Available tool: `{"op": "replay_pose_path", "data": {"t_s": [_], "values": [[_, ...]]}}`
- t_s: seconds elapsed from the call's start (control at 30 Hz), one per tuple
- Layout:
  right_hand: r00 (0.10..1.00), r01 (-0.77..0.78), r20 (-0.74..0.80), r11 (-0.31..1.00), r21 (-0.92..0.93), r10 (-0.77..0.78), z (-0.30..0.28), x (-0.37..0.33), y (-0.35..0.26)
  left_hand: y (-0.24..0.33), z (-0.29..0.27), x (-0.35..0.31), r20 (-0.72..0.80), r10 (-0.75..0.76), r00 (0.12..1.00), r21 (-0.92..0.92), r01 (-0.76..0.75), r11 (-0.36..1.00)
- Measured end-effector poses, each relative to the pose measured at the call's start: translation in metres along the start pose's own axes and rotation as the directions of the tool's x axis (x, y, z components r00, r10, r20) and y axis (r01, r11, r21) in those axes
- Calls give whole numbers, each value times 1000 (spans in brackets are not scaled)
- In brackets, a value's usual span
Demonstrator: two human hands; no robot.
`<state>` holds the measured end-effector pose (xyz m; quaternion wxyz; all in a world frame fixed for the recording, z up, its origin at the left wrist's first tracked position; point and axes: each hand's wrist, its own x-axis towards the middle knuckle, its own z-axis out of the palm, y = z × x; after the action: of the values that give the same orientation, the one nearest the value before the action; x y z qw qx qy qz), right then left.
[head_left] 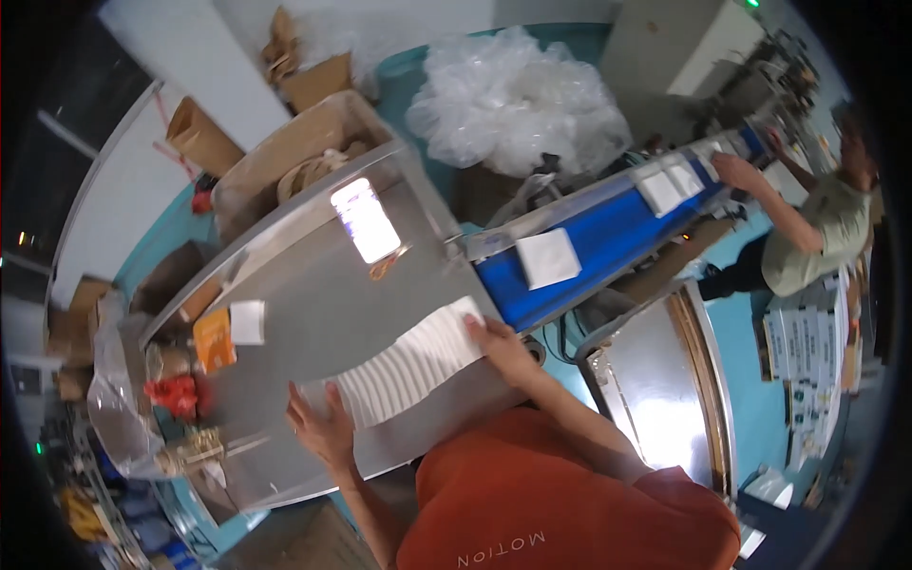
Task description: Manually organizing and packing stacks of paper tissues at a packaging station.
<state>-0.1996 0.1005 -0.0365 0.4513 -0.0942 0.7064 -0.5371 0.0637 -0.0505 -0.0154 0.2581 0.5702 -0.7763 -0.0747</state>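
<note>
A long fanned row of white flat packets (pixel 410 367) lies on the steel table (pixel 313 294). My left hand (pixel 323 425) presses against the near end of the row, fingers spread. At the row's far end my right hand (pixel 501 344) rests on it, close to the table's edge. Beyond that edge a blue conveyor belt (pixel 608 236) carries a single white packet (pixel 548 257) and two more white packets (pixel 671 182) farther along. A lit phone (pixel 365 219) lies on the table above the row.
An orange packet (pixel 214 339) and a white square (pixel 247 321) lie at the table's left. Another person (pixel 807 214) reaches over the belt's far end. Cardboard boxes (pixel 285 157), a heap of clear plastic (pixel 513 100) and a second steel table (pixel 660 399) surround the spot.
</note>
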Motion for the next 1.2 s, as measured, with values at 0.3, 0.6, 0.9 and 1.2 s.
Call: {"op": "replay_pose_path", "data": {"t_s": [0.3, 0.6, 0.9, 1.2], "values": [[998, 20, -63, 798, 603, 22, -55, 21, 45, 10, -7, -1, 66, -60, 996, -33, 62, 998], [1000, -20, -5, 999, 43, 20, -7, 0, 9, 14, -1, -6, 96, -61, 994, -24, 64, 998], [1000, 4, -1, 853, 521, -4, -43, 7, 20, 14, -4, -3, 134, -40, 990, -114, 56, 992], [980, -200, 71, 912, 359, 187, -8, -3, 5, 20, 1, -6, 91, 10, 996, -76, -3, 997]]}}
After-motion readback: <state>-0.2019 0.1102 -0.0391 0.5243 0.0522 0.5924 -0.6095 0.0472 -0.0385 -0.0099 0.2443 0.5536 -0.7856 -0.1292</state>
